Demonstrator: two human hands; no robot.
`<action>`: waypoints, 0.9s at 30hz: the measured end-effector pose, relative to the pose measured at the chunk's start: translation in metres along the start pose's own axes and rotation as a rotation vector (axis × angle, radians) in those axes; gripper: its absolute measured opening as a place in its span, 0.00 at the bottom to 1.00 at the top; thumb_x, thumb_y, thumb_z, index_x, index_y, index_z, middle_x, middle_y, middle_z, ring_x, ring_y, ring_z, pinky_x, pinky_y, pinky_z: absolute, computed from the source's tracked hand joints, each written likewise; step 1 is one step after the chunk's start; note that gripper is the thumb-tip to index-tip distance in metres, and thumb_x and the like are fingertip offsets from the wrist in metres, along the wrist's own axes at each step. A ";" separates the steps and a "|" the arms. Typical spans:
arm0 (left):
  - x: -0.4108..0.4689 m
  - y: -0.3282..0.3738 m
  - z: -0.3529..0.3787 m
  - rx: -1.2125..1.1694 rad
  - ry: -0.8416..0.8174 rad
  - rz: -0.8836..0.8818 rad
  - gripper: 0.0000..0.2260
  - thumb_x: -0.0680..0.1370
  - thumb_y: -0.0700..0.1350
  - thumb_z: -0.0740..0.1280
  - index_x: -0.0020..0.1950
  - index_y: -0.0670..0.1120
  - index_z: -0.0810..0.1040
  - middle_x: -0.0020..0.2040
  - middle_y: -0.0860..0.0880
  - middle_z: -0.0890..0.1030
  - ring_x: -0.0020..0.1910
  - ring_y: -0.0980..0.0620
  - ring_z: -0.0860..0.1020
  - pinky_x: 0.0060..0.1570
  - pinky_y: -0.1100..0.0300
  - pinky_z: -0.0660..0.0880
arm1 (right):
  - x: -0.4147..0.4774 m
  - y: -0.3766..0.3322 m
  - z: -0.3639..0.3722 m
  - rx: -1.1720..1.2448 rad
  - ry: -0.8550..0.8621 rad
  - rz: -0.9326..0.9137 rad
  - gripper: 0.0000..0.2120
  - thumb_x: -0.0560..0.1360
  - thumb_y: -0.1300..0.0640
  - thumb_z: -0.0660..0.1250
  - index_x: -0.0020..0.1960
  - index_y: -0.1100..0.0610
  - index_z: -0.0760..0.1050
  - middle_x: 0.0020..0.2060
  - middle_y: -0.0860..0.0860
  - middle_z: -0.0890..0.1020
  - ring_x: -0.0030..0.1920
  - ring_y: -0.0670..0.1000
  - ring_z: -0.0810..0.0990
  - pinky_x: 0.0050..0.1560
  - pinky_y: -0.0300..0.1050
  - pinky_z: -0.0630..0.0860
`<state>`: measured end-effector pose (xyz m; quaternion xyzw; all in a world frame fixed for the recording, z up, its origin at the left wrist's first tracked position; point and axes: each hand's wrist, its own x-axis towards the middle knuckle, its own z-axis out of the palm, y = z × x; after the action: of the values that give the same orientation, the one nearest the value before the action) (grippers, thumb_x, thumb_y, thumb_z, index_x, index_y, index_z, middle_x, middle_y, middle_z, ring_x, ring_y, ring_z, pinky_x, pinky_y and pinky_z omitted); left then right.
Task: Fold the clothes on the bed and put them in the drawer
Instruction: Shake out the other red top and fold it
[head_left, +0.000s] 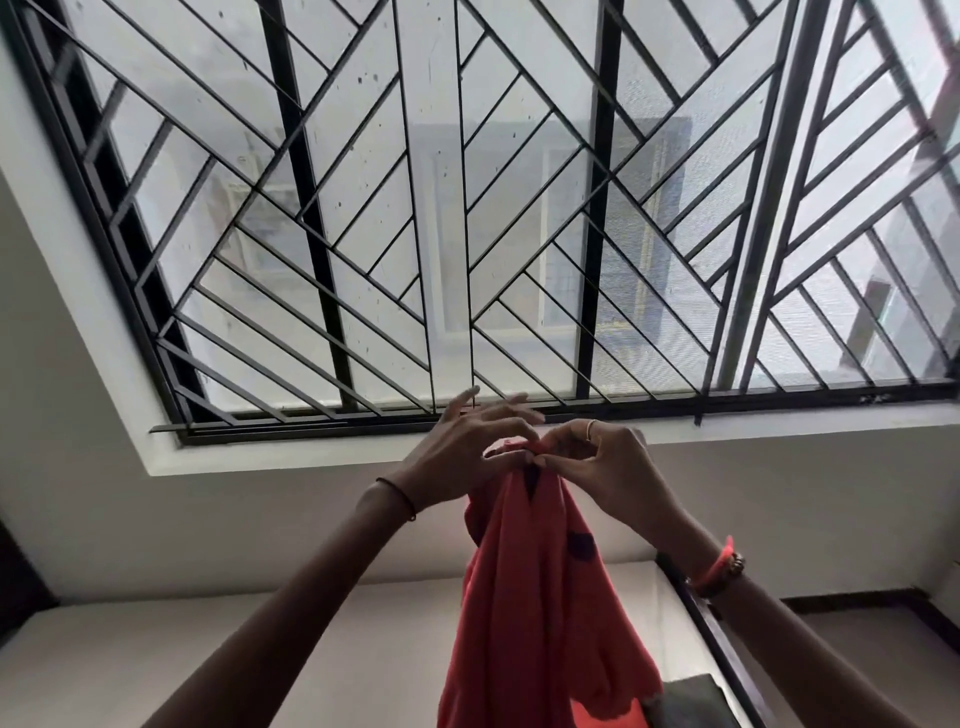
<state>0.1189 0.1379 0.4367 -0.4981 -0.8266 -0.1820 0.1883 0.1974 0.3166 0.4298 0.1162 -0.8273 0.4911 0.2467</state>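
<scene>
A coral-red garment with dark spots hangs down in front of me, held up high at its top edge. My left hand pinches the top of the cloth with thumb and a finger, its other fingers spread upward. My right hand pinches the same top edge right beside it, thumb and forefinger together. Both hands meet at the cloth's top. The garment's lower part runs out of the bottom of the view. The drawer is not in view.
A large window with a black metal grille fills the upper view, its white sill just behind my hands. Below lies a pale bed surface with a dark wooden edge and a dark folded item at the bottom right.
</scene>
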 end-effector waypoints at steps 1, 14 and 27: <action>0.001 0.000 -0.001 -0.048 -0.031 0.004 0.16 0.77 0.57 0.58 0.56 0.51 0.78 0.60 0.53 0.79 0.66 0.55 0.72 0.71 0.50 0.60 | -0.002 0.000 0.001 -0.015 0.021 -0.013 0.10 0.66 0.66 0.77 0.40 0.53 0.81 0.32 0.42 0.82 0.34 0.36 0.79 0.40 0.26 0.73; 0.002 0.017 -0.001 -0.387 0.106 -0.126 0.07 0.76 0.47 0.67 0.50 0.44 0.76 0.45 0.50 0.81 0.45 0.55 0.79 0.48 0.51 0.76 | -0.005 0.007 0.001 -0.250 0.245 -0.320 0.06 0.70 0.64 0.72 0.46 0.57 0.82 0.40 0.43 0.81 0.43 0.42 0.78 0.47 0.29 0.73; 0.002 0.038 -0.002 -0.913 0.234 -0.387 0.12 0.73 0.32 0.69 0.55 0.43 0.81 0.45 0.52 0.83 0.45 0.64 0.79 0.49 0.70 0.75 | -0.017 0.004 0.017 -0.643 0.410 -0.580 0.05 0.78 0.63 0.63 0.49 0.64 0.77 0.43 0.56 0.77 0.44 0.56 0.77 0.43 0.50 0.77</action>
<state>0.1522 0.1556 0.4439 -0.3434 -0.7133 -0.6110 0.0055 0.2054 0.3030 0.4115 0.1607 -0.8050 0.1341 0.5552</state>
